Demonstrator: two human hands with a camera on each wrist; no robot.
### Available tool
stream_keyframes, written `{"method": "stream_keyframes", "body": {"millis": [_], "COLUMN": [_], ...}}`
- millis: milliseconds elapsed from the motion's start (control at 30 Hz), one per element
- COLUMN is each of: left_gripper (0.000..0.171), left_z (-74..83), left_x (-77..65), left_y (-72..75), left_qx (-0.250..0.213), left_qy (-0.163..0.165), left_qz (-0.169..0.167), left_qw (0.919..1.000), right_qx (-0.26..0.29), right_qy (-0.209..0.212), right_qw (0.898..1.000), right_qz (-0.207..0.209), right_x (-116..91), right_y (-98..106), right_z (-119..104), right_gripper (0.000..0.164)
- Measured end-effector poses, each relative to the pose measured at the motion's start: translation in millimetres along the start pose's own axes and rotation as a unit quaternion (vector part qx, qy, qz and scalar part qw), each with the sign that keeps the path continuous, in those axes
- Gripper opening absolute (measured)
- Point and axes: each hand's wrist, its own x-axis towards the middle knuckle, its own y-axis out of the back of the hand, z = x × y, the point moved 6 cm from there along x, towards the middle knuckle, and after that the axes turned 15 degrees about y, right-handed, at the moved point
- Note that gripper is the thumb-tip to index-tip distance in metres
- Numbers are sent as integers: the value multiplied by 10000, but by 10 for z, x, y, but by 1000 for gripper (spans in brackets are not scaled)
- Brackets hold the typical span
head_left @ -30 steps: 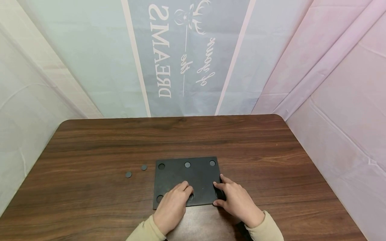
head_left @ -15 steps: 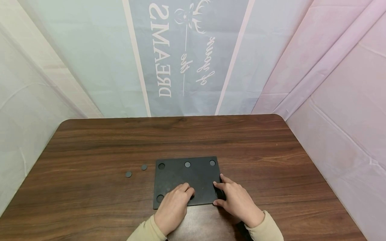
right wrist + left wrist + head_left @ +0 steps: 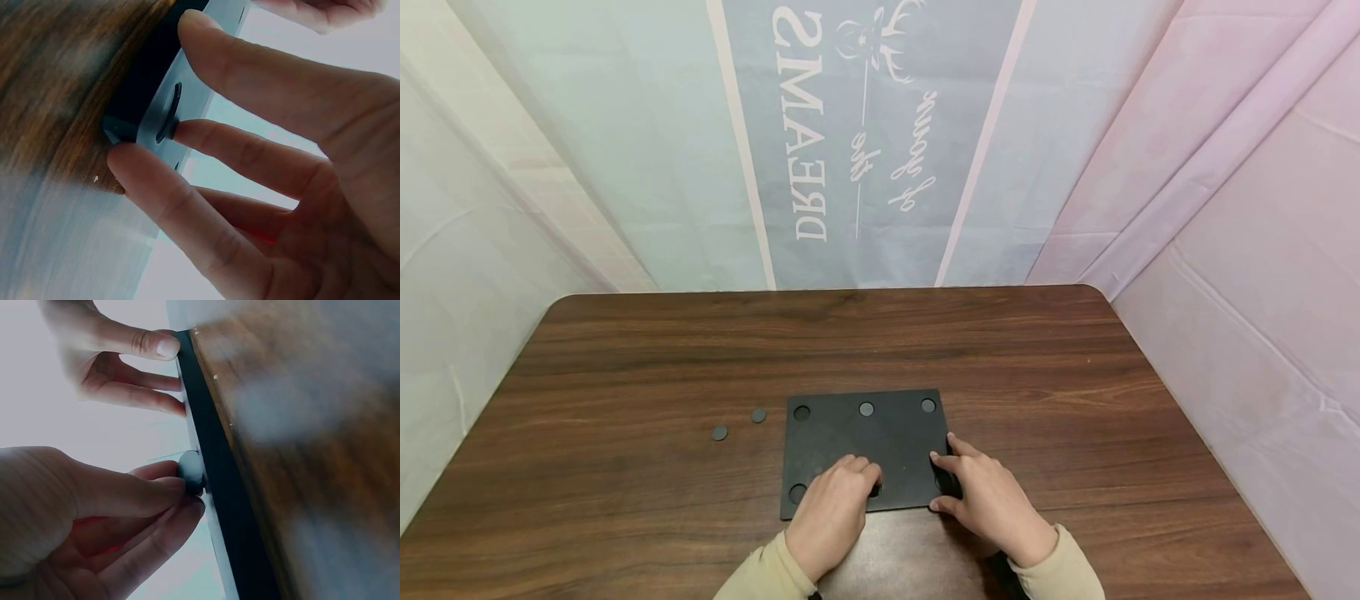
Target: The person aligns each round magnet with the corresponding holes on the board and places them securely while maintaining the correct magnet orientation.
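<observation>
A flat black plate (image 3: 902,446) with round recesses near its edges lies on the table. Over its near edge, at the middle, my left hand (image 3: 831,512) pinches a small dark disc (image 3: 190,470) between thumb and fingers. That disc stands on edge against the plate's face in the left wrist view; the left hand covers it in the head view. My right hand (image 3: 988,492) rests around the near right corner, thumb on the front edge, one finger at the right edge. Another right fingertip touches the corner's round recess (image 3: 170,115).
Two loose grey discs, one nearer (image 3: 720,432) and one farther (image 3: 758,415), lie left of the plate. Grey discs sit in the far middle recess (image 3: 867,409) and far right recess (image 3: 928,406). The far left recess (image 3: 802,413) and near left recess (image 3: 797,494) look dark.
My left fingers have shifted slightly at the near middle recess. My right hand, the plate and the loose discs stay in place.
</observation>
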Motion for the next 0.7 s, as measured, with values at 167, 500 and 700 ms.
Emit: {"method": "stream_keyframes", "body": {"millis": [167,500,700], "left_gripper": [25,18,15], "left_z": [6,-4,-3], "left_x": [-7,13,22], "left_y": [-6,1,13], "left_qx": [62,207,305], "left_qy": [-31,-32,-67], "left_qz": [-69,-134,-110], "left_qw": [10000,9997,9995], "right_qx": [-1,4,10], "right_qy": [-4,-86,-129], "right_qw": [10000,10000,9999], "right_qz": [-1,-39,-46], "right_x": [2,25,44], "right_y": [5,12,10], "right_z": [-2,-15,-20], "right_gripper": [54,53,52]}}
